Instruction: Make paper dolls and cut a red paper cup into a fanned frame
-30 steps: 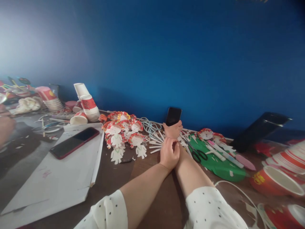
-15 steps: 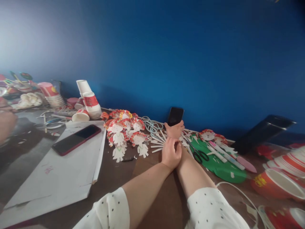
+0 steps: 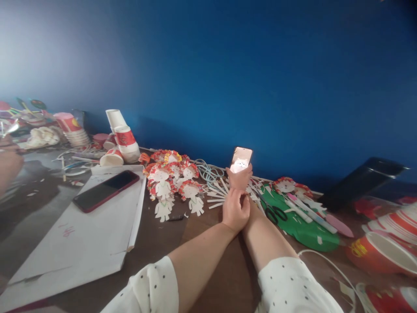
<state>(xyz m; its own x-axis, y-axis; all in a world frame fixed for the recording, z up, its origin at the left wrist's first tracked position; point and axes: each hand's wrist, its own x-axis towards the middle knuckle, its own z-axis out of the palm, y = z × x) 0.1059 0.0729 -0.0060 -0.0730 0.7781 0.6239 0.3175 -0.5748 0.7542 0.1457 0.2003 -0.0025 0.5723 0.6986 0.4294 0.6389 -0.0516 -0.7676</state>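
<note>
A phone (image 3: 241, 160) is gripped upright in the right hand (image 3: 239, 179), with its lit screen facing the viewer and its position in front of the blue wall (image 3: 260, 65). The fingers of the left hand (image 3: 235, 211) are bent and laid over the right wrist; whether they are clamped around it cannot be told. Beneath and beside the hands, white paper strips (image 3: 216, 201) are fanned out on the brown table (image 3: 215, 269), and part of the fan is hidden by the hands. A coiled cable (image 3: 208, 170) is placed just left of the phone, near the wall. Further left, paper dolls (image 3: 163, 188) with red frilled heads are piled. Next, a dark phone (image 3: 106, 191) is laid on a white board (image 3: 81, 243), behind which paper cups (image 3: 126, 145) are stacked at a tilt. At the far left edge, a blurred hand of another person (image 3: 9, 167) is seen. To the right of the right forearm, scissors (image 3: 276, 214) are found close by, partly on green paper (image 3: 301, 230), on which markers (image 3: 316, 216) are also laid. Beyond these, a black case (image 3: 361, 182) is leaned toward the wall, and a red paper bowl (image 3: 387, 253) is tipped on its side. A white cord (image 3: 329, 257) is run across the table between the right sleeve and the bowl.
</note>
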